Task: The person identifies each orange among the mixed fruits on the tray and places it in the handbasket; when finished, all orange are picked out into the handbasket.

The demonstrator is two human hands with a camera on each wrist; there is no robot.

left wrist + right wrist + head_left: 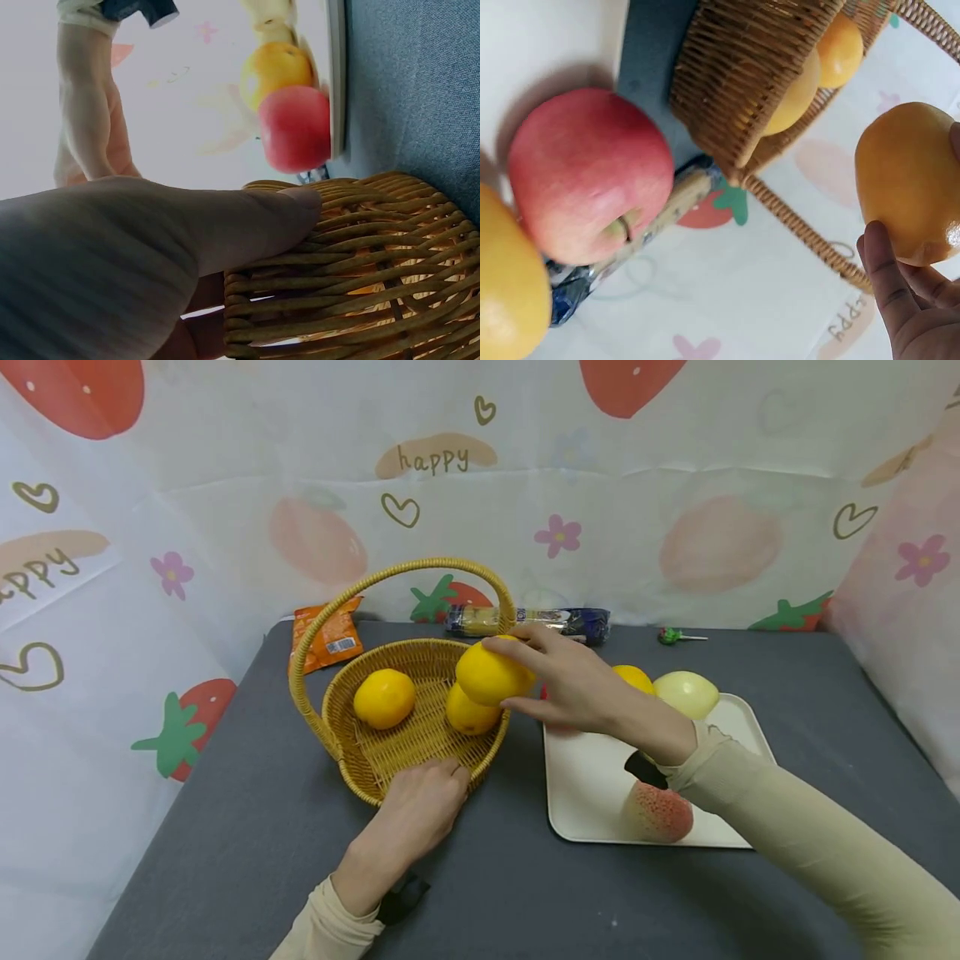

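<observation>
My right hand [573,681] holds a yellow-orange orange [491,672] above the right rim of a wicker basket [420,756]. In the right wrist view, fingers and thumb are around that orange [911,184]. Inside the basket lie two more: one orange [384,699] at the left, another [471,712] at the right, partly hidden beneath the held fruit. My left hand [423,802] grips the basket's near rim. The left wrist view shows its thumb lying over the outer weave [360,262], the other fingers mostly hidden behind.
On the right, a white tray [588,810] bears a red apple [592,176], another orange [633,677], a pale green fruit [686,693] and a pinkish peach [660,812]. Behind stand an orange packet [327,635], a long wrapped package [577,622] and a lollipop [670,636].
</observation>
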